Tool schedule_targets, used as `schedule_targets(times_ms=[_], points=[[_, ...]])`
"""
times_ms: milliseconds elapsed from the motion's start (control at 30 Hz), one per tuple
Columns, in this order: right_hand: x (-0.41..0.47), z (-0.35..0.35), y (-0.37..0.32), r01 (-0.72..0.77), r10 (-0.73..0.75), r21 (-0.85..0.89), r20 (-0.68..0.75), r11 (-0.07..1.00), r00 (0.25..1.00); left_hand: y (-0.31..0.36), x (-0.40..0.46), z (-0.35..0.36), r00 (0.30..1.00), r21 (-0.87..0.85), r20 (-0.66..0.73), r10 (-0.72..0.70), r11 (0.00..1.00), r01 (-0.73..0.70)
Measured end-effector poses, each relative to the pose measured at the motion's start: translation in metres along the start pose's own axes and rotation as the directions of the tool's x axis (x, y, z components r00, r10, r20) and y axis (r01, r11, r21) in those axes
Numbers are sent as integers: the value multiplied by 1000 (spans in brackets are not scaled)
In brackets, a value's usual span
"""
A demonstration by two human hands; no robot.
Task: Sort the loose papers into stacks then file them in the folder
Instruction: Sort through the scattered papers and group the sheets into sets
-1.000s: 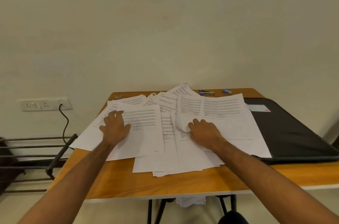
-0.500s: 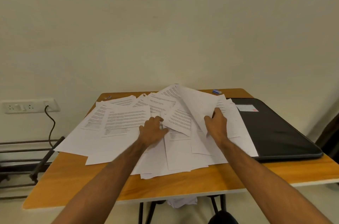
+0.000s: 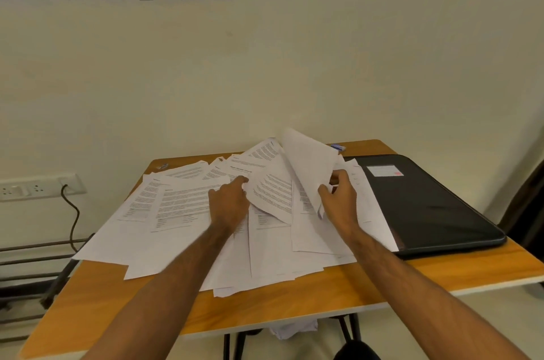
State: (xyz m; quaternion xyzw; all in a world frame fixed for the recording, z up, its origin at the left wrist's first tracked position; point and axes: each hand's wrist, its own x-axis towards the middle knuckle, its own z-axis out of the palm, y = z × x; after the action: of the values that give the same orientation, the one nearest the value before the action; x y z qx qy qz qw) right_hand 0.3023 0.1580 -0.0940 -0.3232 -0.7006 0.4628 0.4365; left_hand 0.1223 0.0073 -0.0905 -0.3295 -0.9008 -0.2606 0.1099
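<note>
My right hand (image 3: 340, 200) pinching lifted sheet (image 3: 309, 166) near desk (image 3: 279, 309) far edge; my left hand (image 3: 229, 203) unclenched, flat on loose papers (image 3: 182, 206); folder (image 3: 426, 200) at right edge

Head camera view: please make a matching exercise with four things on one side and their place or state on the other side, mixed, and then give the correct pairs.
Things:
1. black folder
2. right hand
3. left hand
4. wall socket

States:
A. pressing flat on the spread papers
B. closed, at the table's right side
C. lifting a curled sheet
D. left of the table, cable plugged in

Pairs: 1-B, 2-C, 3-A, 4-D
</note>
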Motion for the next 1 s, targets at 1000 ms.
schedule_targets(times_ms=[1000], points=[[-2,141,-242,672,-509,-112,567,732,648,-95,3,-291,787,-358,-595,165,822,-443]])
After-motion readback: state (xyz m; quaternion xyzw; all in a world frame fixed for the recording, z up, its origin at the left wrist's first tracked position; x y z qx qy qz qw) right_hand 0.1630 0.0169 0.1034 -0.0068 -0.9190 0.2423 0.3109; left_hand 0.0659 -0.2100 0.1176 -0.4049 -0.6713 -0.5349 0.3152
